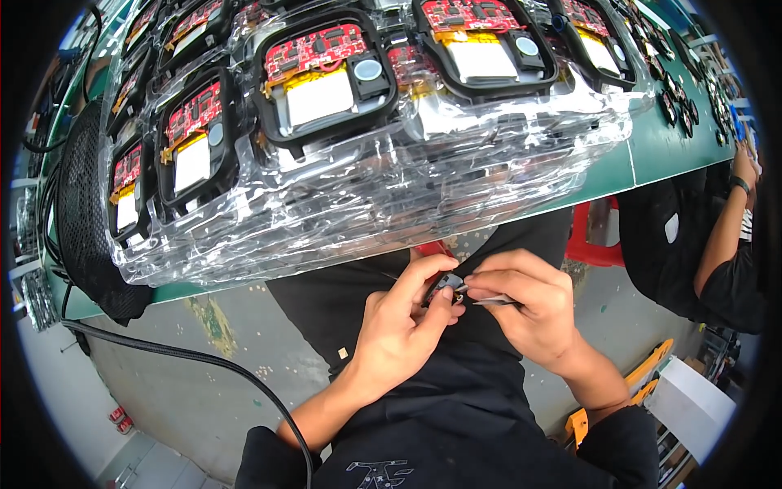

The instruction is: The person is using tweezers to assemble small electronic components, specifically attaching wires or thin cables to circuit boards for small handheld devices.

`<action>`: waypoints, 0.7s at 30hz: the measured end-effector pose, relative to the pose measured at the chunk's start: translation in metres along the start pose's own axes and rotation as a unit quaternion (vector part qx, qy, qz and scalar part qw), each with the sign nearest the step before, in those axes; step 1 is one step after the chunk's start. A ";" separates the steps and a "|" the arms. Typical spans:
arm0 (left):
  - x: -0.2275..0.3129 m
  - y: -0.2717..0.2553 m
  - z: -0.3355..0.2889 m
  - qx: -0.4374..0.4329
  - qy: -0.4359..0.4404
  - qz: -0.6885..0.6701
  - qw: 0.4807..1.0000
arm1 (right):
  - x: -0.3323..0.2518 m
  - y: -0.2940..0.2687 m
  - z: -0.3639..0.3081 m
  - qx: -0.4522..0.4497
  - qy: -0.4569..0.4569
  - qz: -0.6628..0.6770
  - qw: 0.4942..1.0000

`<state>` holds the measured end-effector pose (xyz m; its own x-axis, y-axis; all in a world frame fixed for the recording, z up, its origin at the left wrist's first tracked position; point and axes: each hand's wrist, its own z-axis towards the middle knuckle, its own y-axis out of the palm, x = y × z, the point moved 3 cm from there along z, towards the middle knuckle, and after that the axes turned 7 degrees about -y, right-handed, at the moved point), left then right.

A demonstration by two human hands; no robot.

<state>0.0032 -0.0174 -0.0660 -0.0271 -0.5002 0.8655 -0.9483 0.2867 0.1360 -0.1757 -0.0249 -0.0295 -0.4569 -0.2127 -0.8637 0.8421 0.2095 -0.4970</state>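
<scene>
Over my lap, my left hand (411,314) closes its thumb and fingers on a small dark part (445,285) with a grey face; the fingers hide much of it. Close on its right, my right hand (525,301) pinches a thin grey metal tool (495,301), whose exact kind I cannot make out. The right fingertips are right at the edge of the dark part. Above both hands stands a stack of clear plastic trays (366,204). Its top layer holds several black housings (277,134) with red circuit boards (322,49), white batteries (319,98) and round silver discs.
The trays rest on a green table (672,151), where small black parts (676,106) lie at the far right. At left are a black mesh bag (85,212) and a black cable (187,352). A red stool (588,240) and another person's arm (723,232) are at right.
</scene>
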 end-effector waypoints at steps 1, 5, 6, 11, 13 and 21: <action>-0.001 0.000 0.000 -0.001 0.000 0.001 1.000 | 0.000 0.000 0.000 0.007 -0.027 -0.023 0.999; -0.001 0.001 0.001 -0.009 0.012 0.023 1.000 | 0.001 0.004 -0.003 0.016 -0.012 0.013 1.000; -0.002 0.001 0.002 -0.009 0.012 0.024 1.000 | 0.001 0.004 -0.003 0.024 -0.005 0.016 1.000; -0.004 0.001 0.001 -0.012 0.005 0.026 1.000 | 0.004 0.005 -0.004 0.042 0.001 -0.003 0.999; -0.002 0.002 0.002 -0.016 0.010 0.032 0.999 | 0.006 0.009 -0.007 0.054 0.011 0.031 0.998; 0.003 0.001 0.000 -0.017 0.021 0.054 0.998 | 0.008 0.015 -0.009 0.058 0.021 0.050 0.997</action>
<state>0.0021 -0.0183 -0.0636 -0.1141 -0.4308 0.8952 -0.9292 0.3652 0.0573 -0.1693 -0.0151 -0.0446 -0.3778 -0.1563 -0.9126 0.9106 0.1157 -0.3968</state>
